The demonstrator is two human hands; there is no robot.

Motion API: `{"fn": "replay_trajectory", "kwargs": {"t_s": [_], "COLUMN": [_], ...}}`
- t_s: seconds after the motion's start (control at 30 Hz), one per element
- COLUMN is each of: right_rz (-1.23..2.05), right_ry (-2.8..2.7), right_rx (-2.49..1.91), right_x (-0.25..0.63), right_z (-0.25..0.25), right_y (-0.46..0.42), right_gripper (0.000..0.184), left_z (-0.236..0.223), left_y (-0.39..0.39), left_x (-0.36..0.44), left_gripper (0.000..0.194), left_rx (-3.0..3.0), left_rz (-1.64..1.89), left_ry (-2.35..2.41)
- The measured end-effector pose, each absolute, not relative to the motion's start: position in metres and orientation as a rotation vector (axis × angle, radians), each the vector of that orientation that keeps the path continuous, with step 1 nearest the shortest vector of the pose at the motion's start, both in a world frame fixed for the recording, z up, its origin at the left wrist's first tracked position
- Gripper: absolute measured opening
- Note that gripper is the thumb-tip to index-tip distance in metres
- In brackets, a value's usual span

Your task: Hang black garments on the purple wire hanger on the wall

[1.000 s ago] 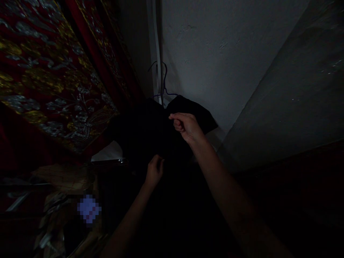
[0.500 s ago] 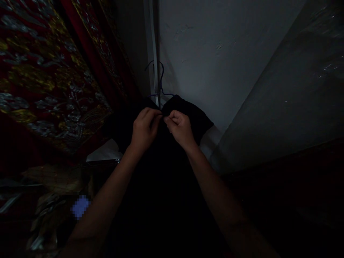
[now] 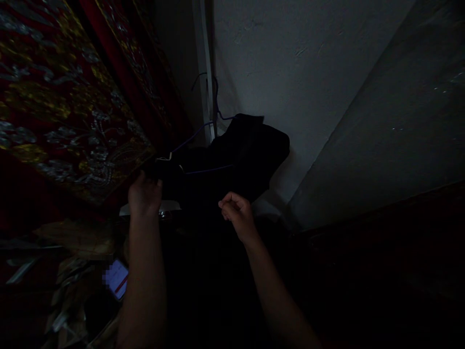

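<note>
A black garment [image 3: 250, 150] hangs partly on a thin purple wire hanger [image 3: 196, 132]; its right shoulder still covers the hanger while the left arm of the wire is bare. My left hand [image 3: 145, 194] is at the garment's left end, fingers curled at the dark cloth; its fingertips are partly lost in shadow. Lower and to the right, my right hand [image 3: 237, 213] is closed in a pinch at the front of the garment. The darkness hides the fold between its fingers. Pale small pieces, perhaps a label or loops, show near the hanger's left end.
Red cloth panels [image 3: 65, 97] with gold and silver embroidery hang on the left. A vertical metal pole [image 3: 208, 53] bears the hanger by the pale wall [image 3: 276, 58]. A lit phone [image 3: 116, 278] lies among clutter at lower left. Dark red material is at lower right.
My hands have moved apart from the garment's neck: the left to the left and down, the right downward. The garment's left shoulder has come off the hanger, which now tilts.
</note>
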State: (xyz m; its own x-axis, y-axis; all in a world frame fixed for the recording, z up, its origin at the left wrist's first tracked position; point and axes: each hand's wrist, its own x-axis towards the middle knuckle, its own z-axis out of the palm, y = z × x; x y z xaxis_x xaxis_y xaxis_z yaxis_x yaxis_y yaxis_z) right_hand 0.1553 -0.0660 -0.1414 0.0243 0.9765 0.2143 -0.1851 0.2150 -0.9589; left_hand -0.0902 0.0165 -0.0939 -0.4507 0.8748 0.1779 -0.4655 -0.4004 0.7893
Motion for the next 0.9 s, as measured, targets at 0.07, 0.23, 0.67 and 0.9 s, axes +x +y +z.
{"fn": "replay_trajectory", "kwargs": {"t_s": [0.07,0.23,0.67,0.9], "right_rz": [1.168,1.149,1.016,1.092], "right_ry": [-1.096,-0.952,-1.548,-1.626], "right_rx": [-0.873,-0.836,-0.998,-0.891], "right_x": [0.157,0.165,0.172,0.184], "right_z": [-0.146,-0.147,-0.159,-0.108], "right_y": [-0.071,-0.072,-0.077,-0.069], "right_gripper": [0.023,0.02,0.039,0.015], "left_z": [-0.119,-0.173,-0.131,-0.129], "left_y": [0.015,-0.003,-0.076,-0.065], "left_x": [-0.085,-0.056,0.021,0.019], "left_gripper": [0.012,0.008,0.017,0.033], "left_rx": [0.63,0.629,1.418,1.807], "left_rz": [1.846,1.672,1.668,1.461], "left_ry": [0.965,1.14,0.998,0.895]}}
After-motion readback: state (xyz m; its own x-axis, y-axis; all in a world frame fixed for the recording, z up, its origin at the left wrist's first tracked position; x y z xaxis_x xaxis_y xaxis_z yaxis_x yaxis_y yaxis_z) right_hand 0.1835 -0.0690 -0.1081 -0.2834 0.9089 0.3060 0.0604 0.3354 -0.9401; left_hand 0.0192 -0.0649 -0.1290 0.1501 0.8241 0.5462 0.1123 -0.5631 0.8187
